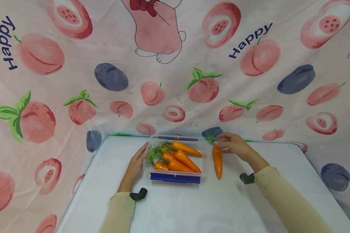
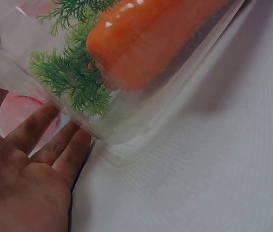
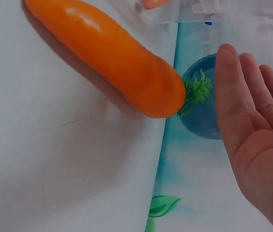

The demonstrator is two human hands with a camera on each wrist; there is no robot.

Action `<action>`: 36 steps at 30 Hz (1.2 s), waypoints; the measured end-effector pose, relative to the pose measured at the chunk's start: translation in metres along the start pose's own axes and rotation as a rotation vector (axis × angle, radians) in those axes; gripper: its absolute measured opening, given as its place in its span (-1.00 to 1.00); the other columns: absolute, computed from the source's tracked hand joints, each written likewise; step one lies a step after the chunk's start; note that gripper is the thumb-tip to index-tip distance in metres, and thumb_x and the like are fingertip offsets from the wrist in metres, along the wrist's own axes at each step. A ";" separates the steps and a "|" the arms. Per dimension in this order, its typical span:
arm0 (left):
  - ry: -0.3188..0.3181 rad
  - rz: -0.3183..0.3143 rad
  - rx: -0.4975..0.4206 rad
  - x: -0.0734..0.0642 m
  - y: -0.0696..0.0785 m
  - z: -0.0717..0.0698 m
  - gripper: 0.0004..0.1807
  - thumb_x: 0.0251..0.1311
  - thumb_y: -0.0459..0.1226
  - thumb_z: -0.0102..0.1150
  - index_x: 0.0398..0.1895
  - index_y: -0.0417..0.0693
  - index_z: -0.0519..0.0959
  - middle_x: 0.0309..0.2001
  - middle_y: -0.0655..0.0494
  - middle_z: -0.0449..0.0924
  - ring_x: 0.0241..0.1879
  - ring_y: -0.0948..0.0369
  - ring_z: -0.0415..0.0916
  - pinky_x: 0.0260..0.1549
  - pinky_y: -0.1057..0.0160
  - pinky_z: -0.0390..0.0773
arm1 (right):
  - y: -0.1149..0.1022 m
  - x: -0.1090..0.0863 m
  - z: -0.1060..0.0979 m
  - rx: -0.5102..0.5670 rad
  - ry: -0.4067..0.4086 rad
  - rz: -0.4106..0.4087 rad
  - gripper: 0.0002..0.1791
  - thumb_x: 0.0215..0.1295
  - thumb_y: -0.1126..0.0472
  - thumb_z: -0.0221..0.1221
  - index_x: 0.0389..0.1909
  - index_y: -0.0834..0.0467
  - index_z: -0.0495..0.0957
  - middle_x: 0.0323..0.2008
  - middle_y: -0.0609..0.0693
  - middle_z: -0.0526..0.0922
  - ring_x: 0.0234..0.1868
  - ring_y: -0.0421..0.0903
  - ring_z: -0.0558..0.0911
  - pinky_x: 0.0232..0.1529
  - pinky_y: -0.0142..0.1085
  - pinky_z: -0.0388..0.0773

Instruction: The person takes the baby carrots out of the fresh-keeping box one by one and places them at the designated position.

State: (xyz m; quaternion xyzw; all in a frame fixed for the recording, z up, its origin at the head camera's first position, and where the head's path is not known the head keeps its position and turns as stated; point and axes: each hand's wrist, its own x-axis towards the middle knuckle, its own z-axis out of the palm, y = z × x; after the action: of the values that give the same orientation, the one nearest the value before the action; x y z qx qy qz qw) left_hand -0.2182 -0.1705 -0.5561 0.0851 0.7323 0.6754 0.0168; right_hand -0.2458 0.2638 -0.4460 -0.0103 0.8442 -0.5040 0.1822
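A clear plastic box [image 1: 204,161] with a blue latch flap [image 1: 175,178] along its front holds several orange carrots [image 1: 186,160] with leafy green tops [image 1: 155,153]. My left hand [image 1: 135,165] rests along the box's left side; in the left wrist view its extended fingers [image 2: 71,150] meet the clear wall. Right of the box, a single carrot [image 1: 218,165] lies on the white table, its tip toward me. Beside its green tuft [image 3: 197,92] is my right hand [image 1: 234,146]. The right wrist view shows that hand's fingers [image 3: 231,87] straight, with a gap between them and the carrot.
The white table [image 1: 221,207] ends at the back against a hanging cloth [image 1: 175,74] printed with peaches. Another blue strip [image 1: 182,138] runs along the box's far edge. A black wrist mount [image 1: 139,194] shows at the left cuff and another mount [image 1: 247,178] at the right.
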 end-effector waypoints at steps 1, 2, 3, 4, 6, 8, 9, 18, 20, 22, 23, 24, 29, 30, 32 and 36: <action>0.001 0.000 0.000 0.000 0.000 0.000 -0.46 0.63 -0.13 -0.18 0.61 0.14 0.19 0.62 0.11 0.10 0.63 0.01 -0.05 0.60 -0.15 -0.07 | -0.002 0.000 0.000 -0.001 -0.008 -0.003 -0.14 0.25 -0.16 0.38 0.40 0.25 0.35 0.22 0.26 0.58 0.21 0.21 0.61 0.24 0.07 0.60; 0.002 0.003 0.002 0.000 0.000 0.000 -0.46 0.63 -0.12 -0.18 0.60 0.15 0.20 0.62 0.12 0.10 0.63 0.01 -0.05 0.60 -0.15 -0.07 | -0.003 0.000 0.001 0.000 -0.014 -0.003 -0.14 0.25 -0.15 0.39 0.40 0.25 0.35 0.22 0.26 0.58 0.21 0.22 0.61 0.24 0.07 0.60; 0.001 0.005 0.005 0.000 0.000 0.000 -0.46 0.63 -0.11 -0.18 0.60 0.16 0.20 0.62 0.12 0.10 0.63 0.02 -0.05 0.61 -0.14 -0.07 | -0.005 0.001 0.001 -0.004 -0.021 -0.005 -0.15 0.25 -0.15 0.39 0.40 0.25 0.35 0.22 0.26 0.58 0.21 0.22 0.62 0.24 0.07 0.60; 0.001 0.007 0.007 0.001 0.000 0.000 -0.46 0.63 -0.10 -0.18 0.60 0.17 0.20 0.62 0.13 0.10 0.63 0.02 -0.05 0.61 -0.14 -0.07 | -0.006 0.002 0.001 -0.010 -0.027 -0.007 -0.15 0.25 -0.15 0.39 0.40 0.25 0.35 0.22 0.26 0.58 0.21 0.22 0.62 0.24 0.07 0.60; 0.000 0.009 0.016 0.001 0.000 0.000 -0.45 0.62 -0.07 -0.17 0.60 0.17 0.20 0.62 0.13 0.10 0.63 0.02 -0.05 0.61 -0.13 -0.08 | -0.008 0.003 0.002 -0.020 -0.035 -0.009 -0.16 0.26 -0.15 0.38 0.40 0.24 0.35 0.23 0.25 0.58 0.20 0.21 0.62 0.24 0.06 0.61; -0.002 0.010 0.021 0.001 -0.001 -0.001 -0.45 0.62 -0.05 -0.16 0.60 0.18 0.20 0.62 0.13 0.10 0.63 0.02 -0.05 0.61 -0.14 -0.07 | -0.011 0.004 0.003 -0.030 -0.042 -0.011 -0.16 0.26 -0.16 0.38 0.40 0.23 0.36 0.23 0.23 0.58 0.20 0.19 0.62 0.24 0.07 0.61; -0.004 0.010 0.021 0.001 -0.002 -0.001 -0.44 0.62 -0.05 -0.16 0.60 0.18 0.20 0.62 0.13 0.10 0.63 0.01 -0.06 0.61 -0.14 -0.08 | -0.013 0.005 0.003 -0.034 -0.047 -0.012 -0.17 0.26 -0.16 0.38 0.40 0.23 0.37 0.23 0.22 0.58 0.20 0.18 0.63 0.24 0.07 0.60; -0.006 -0.001 0.019 0.001 -0.002 -0.002 -0.45 0.61 -0.03 -0.16 0.60 0.20 0.20 0.62 0.14 0.09 0.64 0.01 -0.07 0.60 -0.15 -0.08 | -0.034 0.006 0.009 -0.054 -0.089 -0.015 -0.26 0.25 -0.11 0.40 0.34 0.17 0.44 0.14 0.17 0.65 0.09 0.11 0.69 0.26 0.12 0.58; -0.006 -0.002 0.016 0.001 -0.002 -0.002 -0.44 0.61 -0.04 -0.16 0.60 0.18 0.20 0.62 0.13 0.09 0.63 0.00 -0.07 0.60 -0.16 -0.08 | -0.038 0.007 0.011 -0.079 -0.089 -0.004 -0.24 0.20 -0.15 0.42 0.33 0.13 0.46 0.12 0.12 0.67 0.07 0.06 0.70 0.25 0.09 0.60; -0.003 -0.007 0.015 0.001 -0.003 -0.002 -0.44 0.62 -0.05 -0.16 0.60 0.17 0.20 0.62 0.13 0.09 0.63 0.01 -0.07 0.60 -0.15 -0.08 | -0.042 0.007 0.014 -0.092 -0.097 -0.002 -0.21 0.18 -0.17 0.43 0.34 0.13 0.46 0.11 0.09 0.68 0.06 0.04 0.70 0.24 0.07 0.61; -0.004 -0.009 0.013 0.001 -0.003 -0.002 -0.44 0.62 -0.05 -0.16 0.60 0.17 0.20 0.62 0.13 0.09 0.63 0.01 -0.07 0.60 -0.16 -0.08 | -0.044 0.008 0.015 -0.088 -0.104 -0.005 -0.21 0.19 -0.16 0.43 0.35 0.13 0.45 0.11 0.10 0.68 0.07 0.06 0.69 0.24 0.07 0.62; -0.004 -0.009 0.012 0.001 -0.003 -0.002 -0.44 0.62 -0.06 -0.17 0.61 0.16 0.19 0.62 0.13 0.09 0.63 0.00 -0.07 0.60 -0.16 -0.08 | -0.047 0.008 0.016 -0.075 -0.109 -0.004 -0.22 0.18 -0.15 0.43 0.35 0.13 0.46 0.11 0.10 0.68 0.09 0.08 0.69 0.22 0.06 0.63; -0.003 -0.015 0.006 0.001 -0.003 -0.001 -0.44 0.63 -0.08 -0.18 0.62 0.12 0.17 0.62 0.11 0.08 0.63 -0.01 -0.07 0.59 -0.19 -0.07 | -0.056 0.012 0.024 0.002 -0.160 -0.054 -0.32 0.24 -0.03 0.42 0.31 0.14 0.46 0.14 0.16 0.64 0.12 0.13 0.68 0.11 0.02 0.69; -0.001 -0.015 0.006 0.001 -0.003 -0.001 -0.44 0.63 -0.08 -0.18 0.61 0.12 0.17 0.62 0.11 0.08 0.63 -0.01 -0.07 0.59 -0.18 -0.07 | -0.058 0.013 0.025 0.011 -0.164 -0.060 -0.32 0.23 -0.03 0.43 0.30 0.12 0.46 0.13 0.16 0.64 0.13 0.14 0.67 0.08 0.00 0.71; 0.001 -0.018 0.008 0.001 -0.003 -0.001 -0.44 0.63 -0.07 -0.18 0.61 0.13 0.18 0.62 0.12 0.08 0.63 0.00 -0.07 0.60 -0.17 -0.08 | -0.061 0.015 0.029 0.023 -0.180 -0.084 -0.34 0.26 -0.01 0.42 0.30 0.14 0.46 0.13 0.18 0.64 0.15 0.19 0.65 0.05 0.00 0.72; 0.004 -0.019 0.015 0.000 -0.003 -0.001 -0.44 0.62 -0.06 -0.18 0.61 0.15 0.19 0.62 0.13 0.09 0.63 0.01 -0.07 0.60 -0.15 -0.08 | -0.070 0.017 0.037 0.050 -0.202 -0.090 -0.35 0.25 0.01 0.42 0.29 0.14 0.46 0.14 0.18 0.65 0.23 0.28 0.59 0.07 0.08 0.70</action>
State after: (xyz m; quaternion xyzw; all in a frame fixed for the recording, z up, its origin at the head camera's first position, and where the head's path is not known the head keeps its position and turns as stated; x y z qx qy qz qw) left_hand -0.2189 -0.1715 -0.5586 0.0769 0.7382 0.6699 0.0213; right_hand -0.2620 0.1943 -0.4070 -0.0942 0.8073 -0.5292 0.2438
